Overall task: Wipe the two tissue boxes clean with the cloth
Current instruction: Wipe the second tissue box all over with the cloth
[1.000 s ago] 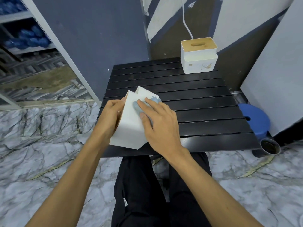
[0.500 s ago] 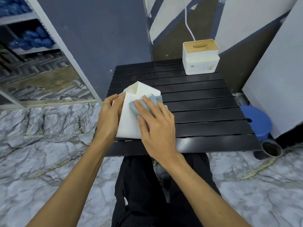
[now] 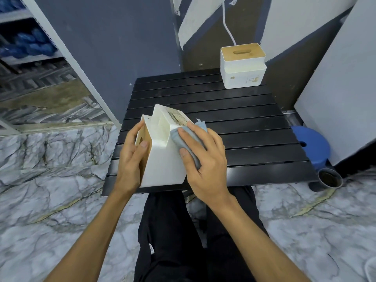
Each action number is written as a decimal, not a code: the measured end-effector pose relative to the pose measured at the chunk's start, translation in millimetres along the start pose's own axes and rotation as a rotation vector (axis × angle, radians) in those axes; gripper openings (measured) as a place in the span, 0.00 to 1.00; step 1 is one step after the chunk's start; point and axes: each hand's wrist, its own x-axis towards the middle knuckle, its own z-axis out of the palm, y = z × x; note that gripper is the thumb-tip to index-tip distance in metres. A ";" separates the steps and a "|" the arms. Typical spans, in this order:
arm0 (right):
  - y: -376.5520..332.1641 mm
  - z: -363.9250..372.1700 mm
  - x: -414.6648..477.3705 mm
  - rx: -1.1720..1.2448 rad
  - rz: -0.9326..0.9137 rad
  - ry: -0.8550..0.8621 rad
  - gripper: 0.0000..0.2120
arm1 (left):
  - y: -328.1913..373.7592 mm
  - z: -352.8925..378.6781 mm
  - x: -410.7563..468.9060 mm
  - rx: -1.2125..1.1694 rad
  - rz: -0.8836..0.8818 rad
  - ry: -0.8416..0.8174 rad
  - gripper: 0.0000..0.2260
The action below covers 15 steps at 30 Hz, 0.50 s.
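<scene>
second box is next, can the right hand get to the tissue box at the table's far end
Probably yes: nothing stands on the slats between the right hand and the far tissue box, though it may take a lean.

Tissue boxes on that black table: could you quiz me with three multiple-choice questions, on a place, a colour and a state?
1. Where does the spare tissue box stand?
A. near edge
B. far right corner of the table
C. floor
2. What colour is the cloth?
A. light blue
B. red
C. black
3. How is the near tissue box?
A. upright, untouched
B. on the floor
C. tipped, gripped
Answers: B, it stands by the wall; A, blue shows beneath the right hand; C, the left hand holds it tilted.
</scene>
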 end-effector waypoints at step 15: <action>4.2 5.8 -15.7 -0.194 -0.137 -0.008 0.16 | -2.8 14.2 3.0 0.074 -0.017 0.132 0.18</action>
